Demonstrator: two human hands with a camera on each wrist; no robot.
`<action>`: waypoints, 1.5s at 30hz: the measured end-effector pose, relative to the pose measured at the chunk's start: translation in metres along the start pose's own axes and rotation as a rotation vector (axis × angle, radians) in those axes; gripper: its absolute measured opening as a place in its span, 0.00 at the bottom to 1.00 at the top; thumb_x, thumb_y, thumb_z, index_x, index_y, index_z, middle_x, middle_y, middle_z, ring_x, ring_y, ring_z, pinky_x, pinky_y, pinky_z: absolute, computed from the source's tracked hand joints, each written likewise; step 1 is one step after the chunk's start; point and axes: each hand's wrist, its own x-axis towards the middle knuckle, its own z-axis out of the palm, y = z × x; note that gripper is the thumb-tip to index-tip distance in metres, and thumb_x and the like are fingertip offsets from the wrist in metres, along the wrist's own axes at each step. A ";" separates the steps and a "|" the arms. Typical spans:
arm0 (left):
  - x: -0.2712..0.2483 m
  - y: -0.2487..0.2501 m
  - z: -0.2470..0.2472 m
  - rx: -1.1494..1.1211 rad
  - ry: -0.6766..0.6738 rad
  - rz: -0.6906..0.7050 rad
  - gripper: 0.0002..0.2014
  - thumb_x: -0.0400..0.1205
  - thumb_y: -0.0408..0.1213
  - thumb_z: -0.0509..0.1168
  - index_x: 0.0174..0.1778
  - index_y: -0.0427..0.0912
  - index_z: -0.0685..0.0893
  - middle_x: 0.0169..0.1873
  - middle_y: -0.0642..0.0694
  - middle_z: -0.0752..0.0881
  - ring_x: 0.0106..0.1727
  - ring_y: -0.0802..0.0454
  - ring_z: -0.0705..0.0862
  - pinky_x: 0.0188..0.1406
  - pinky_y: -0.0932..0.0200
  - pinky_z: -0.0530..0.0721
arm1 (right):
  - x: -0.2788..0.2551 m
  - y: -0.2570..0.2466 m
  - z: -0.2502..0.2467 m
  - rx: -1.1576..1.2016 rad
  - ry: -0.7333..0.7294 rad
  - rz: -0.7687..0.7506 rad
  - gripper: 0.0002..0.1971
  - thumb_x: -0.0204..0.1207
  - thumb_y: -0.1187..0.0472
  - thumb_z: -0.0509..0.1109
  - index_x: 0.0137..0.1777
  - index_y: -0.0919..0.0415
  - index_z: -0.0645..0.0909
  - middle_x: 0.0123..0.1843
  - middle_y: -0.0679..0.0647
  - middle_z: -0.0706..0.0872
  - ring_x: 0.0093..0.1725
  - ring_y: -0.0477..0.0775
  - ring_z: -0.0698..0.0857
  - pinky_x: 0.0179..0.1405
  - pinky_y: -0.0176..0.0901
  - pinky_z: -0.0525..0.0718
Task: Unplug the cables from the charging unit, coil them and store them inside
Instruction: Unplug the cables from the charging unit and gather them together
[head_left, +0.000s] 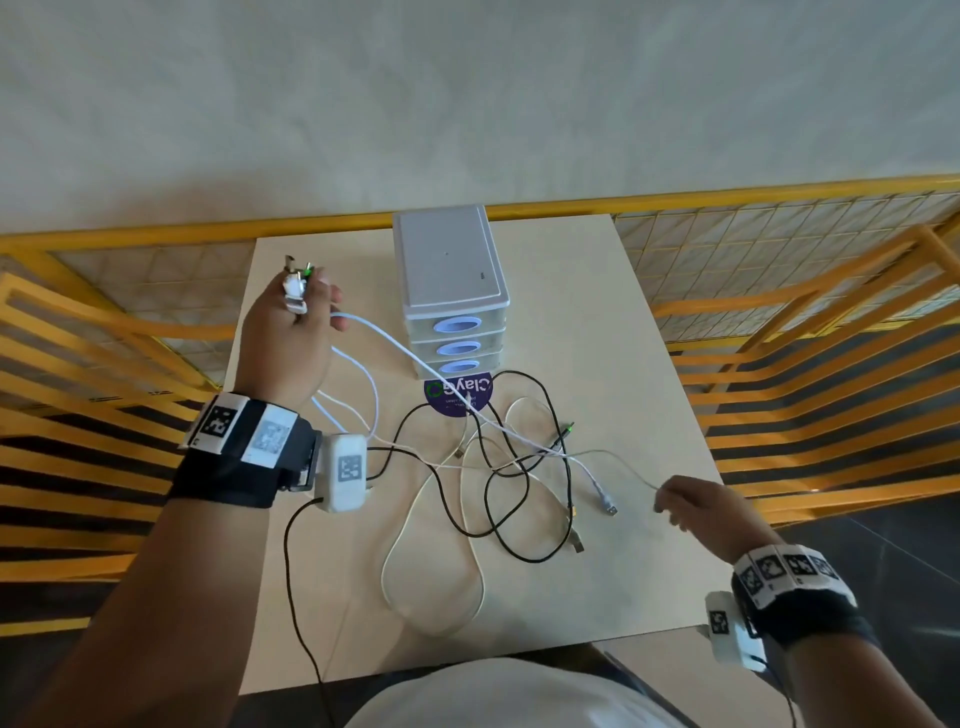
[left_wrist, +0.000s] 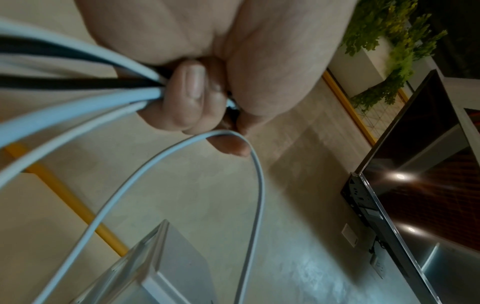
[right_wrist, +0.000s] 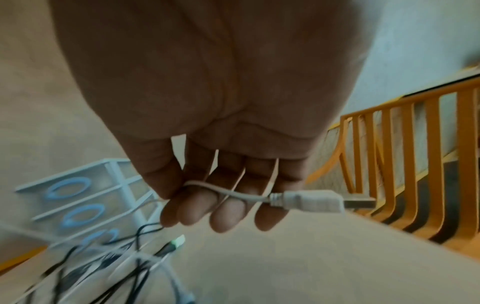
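A bundle of cable ends (head_left: 297, 285) is clenched in the left hand (head_left: 289, 343), raised to the left of the drawer unit (head_left: 451, 280); in the left wrist view white and black cords (left_wrist: 78, 96) are seen running into the closed fist (left_wrist: 197, 96), with one white cord looped below the fingers. The right hand (head_left: 696, 512) is held in front of and to the right of the drawer unit, near the table's (head_left: 623, 332) right edge. In the right wrist view a thin white cable (right_wrist: 228, 191) is pinched between thumb and fingers, its USB plug (right_wrist: 319, 200) sticking out past the fingers toward the yellow railing (right_wrist: 405, 156).

The drawer unit, with three drawers with blue oval handles, is stood at the far middle of the table. A round purple sticker (head_left: 457, 399) is seen on the table just in front of its lowest drawer. In front of the drawer unit a tangle of black and white cables (head_left: 498, 467) is spread loosely over the table, cords crossing one another, with several loose plugs lying among them. One white cord (head_left: 405, 353) is stretched from the left hand across the drawer unit's front and down into the tangle. Yellow railing (head_left: 104, 332) is seen to both sides of and behind the table.
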 end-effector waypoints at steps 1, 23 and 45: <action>0.000 0.002 0.000 -0.011 0.009 0.008 0.19 0.92 0.44 0.57 0.52 0.32 0.85 0.40 0.47 0.87 0.28 0.73 0.84 0.31 0.79 0.73 | 0.001 -0.001 0.010 -0.005 -0.021 -0.025 0.11 0.85 0.51 0.65 0.44 0.43 0.87 0.41 0.43 0.90 0.45 0.44 0.88 0.48 0.44 0.83; -0.051 -0.001 -0.007 0.070 -0.247 0.133 0.15 0.89 0.51 0.59 0.43 0.48 0.84 0.27 0.60 0.81 0.27 0.58 0.76 0.31 0.66 0.73 | 0.135 -0.067 0.054 0.067 -0.056 0.176 0.32 0.80 0.29 0.58 0.41 0.58 0.87 0.39 0.53 0.94 0.41 0.57 0.92 0.52 0.51 0.89; -0.032 -0.001 -0.036 0.012 -0.133 0.039 0.18 0.85 0.60 0.57 0.40 0.53 0.84 0.25 0.53 0.78 0.22 0.58 0.72 0.28 0.59 0.70 | 0.142 -0.033 0.011 0.180 0.227 0.306 0.20 0.79 0.43 0.72 0.61 0.57 0.79 0.56 0.59 0.88 0.52 0.62 0.87 0.50 0.50 0.84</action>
